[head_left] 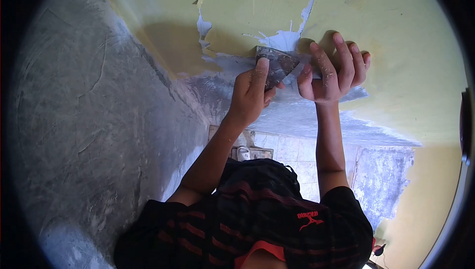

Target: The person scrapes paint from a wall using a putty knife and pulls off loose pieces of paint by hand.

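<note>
A metal scraper blade (278, 65), dark and speckled, lies against the wall at the lower edge of the yellow paint (386, 26). My left hand (251, 90) grips it, thumb on the blade's face; the handle is hidden. To the right, my right hand (334, 73) rests its fingertips on the wall, fingers spread and dusted with flakes, holding nothing. Just above the blade is a pale patch (283, 40) where paint is gone, with a thin strip running up from it. Below both hands the wall is bare grey.
A rough grey wall (89, 120) meets the painted one in a corner on the left. Below are a tiled floor (297, 149) and a white slipper (243, 153). A dark object (465, 125) is at the right edge.
</note>
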`<state>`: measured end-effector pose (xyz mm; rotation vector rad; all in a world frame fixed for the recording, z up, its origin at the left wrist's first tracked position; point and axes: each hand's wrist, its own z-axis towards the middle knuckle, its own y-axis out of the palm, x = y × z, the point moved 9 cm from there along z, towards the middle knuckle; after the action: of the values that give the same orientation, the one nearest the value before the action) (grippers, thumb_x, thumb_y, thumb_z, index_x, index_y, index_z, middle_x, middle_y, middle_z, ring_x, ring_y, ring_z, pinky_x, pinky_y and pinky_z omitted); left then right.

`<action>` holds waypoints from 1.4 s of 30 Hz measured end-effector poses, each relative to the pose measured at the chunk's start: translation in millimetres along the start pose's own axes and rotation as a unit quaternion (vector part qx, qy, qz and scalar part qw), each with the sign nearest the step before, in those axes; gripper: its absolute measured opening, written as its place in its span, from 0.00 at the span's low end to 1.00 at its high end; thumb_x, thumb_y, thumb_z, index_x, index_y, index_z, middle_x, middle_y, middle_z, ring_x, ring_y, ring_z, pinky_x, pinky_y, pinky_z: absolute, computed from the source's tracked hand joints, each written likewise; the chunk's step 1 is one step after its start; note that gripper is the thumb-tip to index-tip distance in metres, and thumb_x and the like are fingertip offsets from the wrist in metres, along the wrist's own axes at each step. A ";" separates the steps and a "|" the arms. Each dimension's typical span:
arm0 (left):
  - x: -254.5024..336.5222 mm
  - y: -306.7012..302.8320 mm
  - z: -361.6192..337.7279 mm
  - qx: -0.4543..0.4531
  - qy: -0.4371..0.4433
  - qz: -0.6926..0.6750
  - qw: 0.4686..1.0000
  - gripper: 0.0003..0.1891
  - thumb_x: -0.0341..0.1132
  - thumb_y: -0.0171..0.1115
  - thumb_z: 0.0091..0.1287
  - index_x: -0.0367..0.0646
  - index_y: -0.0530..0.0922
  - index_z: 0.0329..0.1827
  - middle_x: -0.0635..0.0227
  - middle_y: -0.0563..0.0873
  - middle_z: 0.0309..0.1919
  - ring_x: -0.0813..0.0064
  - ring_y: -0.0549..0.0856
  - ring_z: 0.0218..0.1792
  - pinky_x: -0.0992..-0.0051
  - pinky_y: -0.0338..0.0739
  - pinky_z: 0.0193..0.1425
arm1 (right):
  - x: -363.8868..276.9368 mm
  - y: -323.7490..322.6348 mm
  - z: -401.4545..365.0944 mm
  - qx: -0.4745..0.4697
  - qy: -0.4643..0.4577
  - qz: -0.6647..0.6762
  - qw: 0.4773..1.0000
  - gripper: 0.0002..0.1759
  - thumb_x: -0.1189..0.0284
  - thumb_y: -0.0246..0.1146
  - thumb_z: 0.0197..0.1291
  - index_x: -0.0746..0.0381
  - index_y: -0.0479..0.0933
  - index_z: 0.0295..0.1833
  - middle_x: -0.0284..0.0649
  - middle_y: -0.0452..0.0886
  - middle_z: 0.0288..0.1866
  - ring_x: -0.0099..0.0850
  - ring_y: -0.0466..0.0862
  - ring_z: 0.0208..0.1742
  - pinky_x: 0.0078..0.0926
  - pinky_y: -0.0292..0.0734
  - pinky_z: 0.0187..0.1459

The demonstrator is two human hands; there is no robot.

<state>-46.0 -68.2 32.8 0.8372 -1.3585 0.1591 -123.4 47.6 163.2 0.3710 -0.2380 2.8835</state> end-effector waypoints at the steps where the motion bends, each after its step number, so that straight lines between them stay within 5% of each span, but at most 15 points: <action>1: -2.7 0.2 -2.6 -0.014 0.009 -0.013 1.000 0.36 0.62 0.43 0.85 0.36 0.83 0.35 0.76 0.70 0.14 0.87 0.64 0.14 0.80 0.59 0.19 | 0.0 -0.4 -1.1 -0.002 0.001 -0.002 1.000 0.18 0.56 0.60 0.60 0.42 0.91 0.50 0.35 0.87 0.64 0.41 0.72 0.74 0.47 0.51 0.83; 5: -25.1 -7.5 -5.7 -0.042 -0.006 -0.010 0.999 0.34 0.61 0.43 0.86 0.35 0.83 0.42 0.76 0.71 0.17 0.87 0.66 0.15 0.81 0.61 0.20 | 0.3 1.6 -1.7 0.000 0.001 -0.004 1.000 0.18 0.55 0.59 0.61 0.42 0.91 0.49 0.35 0.87 0.64 0.41 0.72 0.74 0.47 0.51 0.83; 22: -22.5 -6.6 -6.1 0.006 0.003 -0.015 1.000 0.32 0.57 0.45 0.86 0.35 0.83 0.38 0.77 0.72 0.17 0.88 0.66 0.16 0.81 0.60 0.20 | 0.0 -0.4 -0.1 -0.004 0.004 0.007 1.000 0.15 0.56 0.61 0.62 0.42 0.91 0.48 0.36 0.87 0.65 0.40 0.70 0.76 0.47 0.50 0.84; 27: -19.2 -7.1 -4.0 0.015 0.003 -0.010 1.000 0.32 0.57 0.46 0.86 0.35 0.83 0.38 0.77 0.72 0.16 0.88 0.67 0.16 0.81 0.60 0.21 | -3.8 0.6 2.4 -0.001 -0.024 0.009 1.000 0.15 0.57 0.61 0.66 0.51 0.89 0.48 0.42 0.84 0.66 0.42 0.70 0.75 0.47 0.53 0.82; 31: 0.2 -2.4 -1.2 -0.001 0.052 0.031 0.998 0.31 0.56 0.46 0.87 0.35 0.83 0.38 0.77 0.72 0.16 0.88 0.67 0.17 0.81 0.60 0.20 | -5.1 -1.8 1.4 -0.005 -0.030 0.009 0.999 0.16 0.58 0.61 0.65 0.51 0.88 0.49 0.42 0.84 0.66 0.42 0.70 0.75 0.47 0.53 0.82; 33: 4.3 -0.2 0.4 -0.006 0.063 0.033 0.997 0.31 0.55 0.46 0.87 0.35 0.83 0.38 0.77 0.72 0.17 0.88 0.67 0.17 0.81 0.60 0.20 | 1.3 -0.6 -1.0 -0.002 0.000 0.006 1.000 0.15 0.56 0.61 0.62 0.42 0.90 0.48 0.36 0.87 0.64 0.40 0.70 0.76 0.46 0.50 0.84; 38: -21.5 -3.2 -7.9 -0.004 -0.020 -0.013 1.000 0.31 0.55 0.46 0.87 0.34 0.83 0.40 0.77 0.73 0.17 0.88 0.68 0.17 0.81 0.60 0.20 | 0.5 -0.3 0.1 -0.003 0.006 0.010 1.000 0.16 0.56 0.60 0.61 0.42 0.90 0.47 0.36 0.87 0.63 0.40 0.71 0.76 0.46 0.50 0.84; 42: -16.0 -6.2 -3.8 0.002 0.011 0.016 1.000 0.31 0.55 0.46 0.87 0.34 0.84 0.41 0.76 0.75 0.17 0.88 0.68 0.17 0.81 0.60 0.20 | 2.4 -0.4 0.3 0.006 0.000 0.016 1.000 0.15 0.55 0.61 0.62 0.44 0.90 0.47 0.37 0.88 0.63 0.40 0.71 0.76 0.47 0.51 0.84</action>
<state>-43.5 -64.6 15.8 0.8145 -1.3510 0.1952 -125.5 48.4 164.2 0.3711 -0.2294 2.9186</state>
